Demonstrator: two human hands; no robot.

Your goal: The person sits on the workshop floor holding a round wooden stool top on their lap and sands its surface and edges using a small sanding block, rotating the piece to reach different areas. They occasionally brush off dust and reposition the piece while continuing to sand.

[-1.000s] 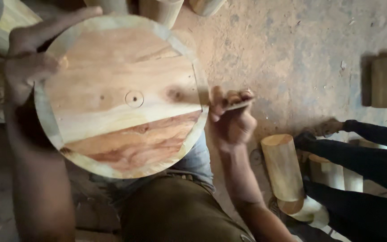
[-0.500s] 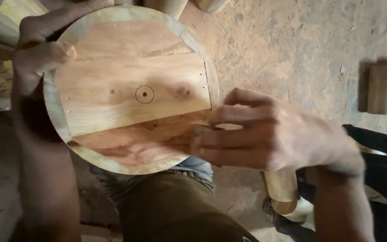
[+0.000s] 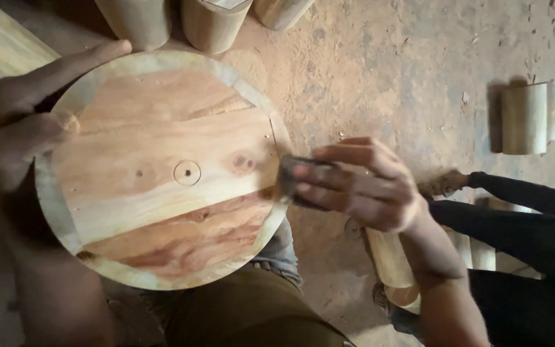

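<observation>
Over the lap, above olive trousers (image 3: 245,315): round wooden disc (image 3: 162,170), flat face turned up toward the camera, slightly tilted. No long axis to the outline; grain and board joints run roughly left to right, rising a little toward the right. Small circular mark at centre, dark knots either side, reddish board along the lower part, pale band round the rim.

At the left rim: left hand (image 3: 30,122), closed round the disc edge, thumb pressed on the face, index finger stretched along the upper rim. Forearm passing beneath the disc.

At the right rim: right hand (image 3: 358,183), fingers curled and closed on a small dark abrasive pad (image 3: 290,173), pad touching the disc edge at about mid-height. Exact kind of pad not discernible.

On the earthen floor (image 3: 406,77): pale wooden cylinders (image 3: 213,22) just beyond the upper rim of the disc; further cylindrical blocks (image 3: 534,115) well apart at the right; another pale log (image 3: 393,263) below the right wrist.

At the right edge: another person's limb in a dark sleeve (image 3: 521,225), lying across the floor beside the log, apart from the disc.
</observation>
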